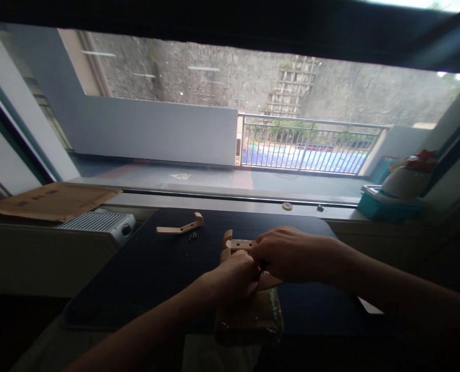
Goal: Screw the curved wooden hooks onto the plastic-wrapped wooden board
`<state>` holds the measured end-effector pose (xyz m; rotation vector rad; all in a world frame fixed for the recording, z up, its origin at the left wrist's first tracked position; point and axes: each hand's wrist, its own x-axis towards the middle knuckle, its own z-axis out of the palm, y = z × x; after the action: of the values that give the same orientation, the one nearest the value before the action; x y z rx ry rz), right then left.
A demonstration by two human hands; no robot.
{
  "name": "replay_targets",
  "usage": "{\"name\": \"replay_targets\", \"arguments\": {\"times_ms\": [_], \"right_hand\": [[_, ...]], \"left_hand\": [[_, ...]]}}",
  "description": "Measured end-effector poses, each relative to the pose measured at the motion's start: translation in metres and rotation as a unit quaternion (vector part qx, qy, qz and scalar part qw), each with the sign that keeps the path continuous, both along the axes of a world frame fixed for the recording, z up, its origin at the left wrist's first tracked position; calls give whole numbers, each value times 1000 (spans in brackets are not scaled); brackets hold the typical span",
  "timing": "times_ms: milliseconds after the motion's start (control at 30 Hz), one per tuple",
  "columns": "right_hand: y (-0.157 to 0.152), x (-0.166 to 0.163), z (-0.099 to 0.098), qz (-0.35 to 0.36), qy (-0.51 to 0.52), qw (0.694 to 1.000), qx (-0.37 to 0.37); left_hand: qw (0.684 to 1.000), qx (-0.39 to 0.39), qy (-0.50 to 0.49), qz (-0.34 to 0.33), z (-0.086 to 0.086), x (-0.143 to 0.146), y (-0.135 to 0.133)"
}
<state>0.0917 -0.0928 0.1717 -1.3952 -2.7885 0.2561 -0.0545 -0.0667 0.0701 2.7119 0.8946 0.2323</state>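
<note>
My left hand (239, 274) is closed around a pale wooden hook; one curved end (225, 254) shows past the fingers. Against it, my right hand (287, 253) has its fingers bent closed over a wooden hook (240, 245) with dark screw holes. The two hands touch, and their fingertips hide where the wooden parts meet and whether a small tool is among them. Just below is a brown package (251, 318) in shiny clear wrapping. Another wooden hook (181, 227) lies on the dark table (148, 279), with several small screws (192, 236) beside it.
A tape roll (287, 206) and a small dark object (320, 207) sit on the window ledge. Right of them stands a teal box (388, 203) bearing a rounded object. A brown envelope (55, 200) rests on a white radiator (101, 227) at left. A window rises behind the table.
</note>
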Motion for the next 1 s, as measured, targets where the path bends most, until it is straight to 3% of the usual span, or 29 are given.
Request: {"name": "replay_targets", "arguments": {"times_ms": [133, 300, 467, 767, 1000], "right_hand": [[6, 7, -3, 69, -55, 996, -34], [11, 11, -9, 34, -115, 993, 0], [5, 6, -2, 37, -72, 997, 6], [13, 11, 0, 111, -33, 991, -73], [17, 12, -6, 88, -38, 993, -71]], "left_hand": [[1000, 15, 18, -5, -4, 0, 2], [1000, 21, 18, 13, -6, 0, 3], [999, 16, 15, 23, -8, 0, 3], [1000, 3, -11, 17, -3, 0, 2], [1000, -16, -6, 20, -4, 0, 1]]}}
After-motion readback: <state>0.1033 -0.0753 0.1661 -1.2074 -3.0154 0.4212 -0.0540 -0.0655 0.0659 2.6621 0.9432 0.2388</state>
